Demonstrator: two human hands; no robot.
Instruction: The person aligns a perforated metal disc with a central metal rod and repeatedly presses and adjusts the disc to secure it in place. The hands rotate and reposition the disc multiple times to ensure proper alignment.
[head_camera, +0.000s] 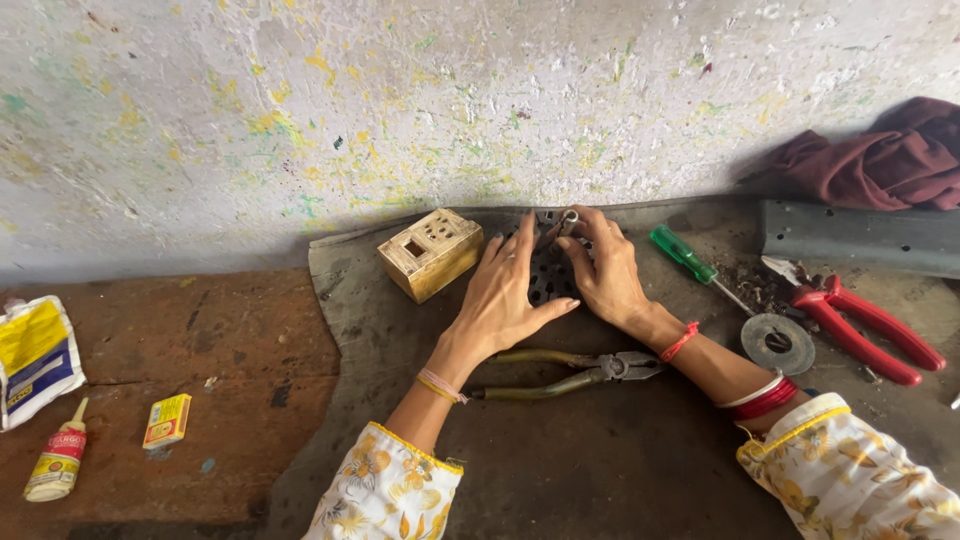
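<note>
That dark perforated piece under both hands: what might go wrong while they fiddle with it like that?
The small metal ring pinched in the right hand could slip and fall through a hole in the dark perforated piece or roll into the debris beside the green screwdriver. The left hand hides much of the piece, so alignment may be by feel. The right forearm lies over the pliers and could nudge them.
</note>
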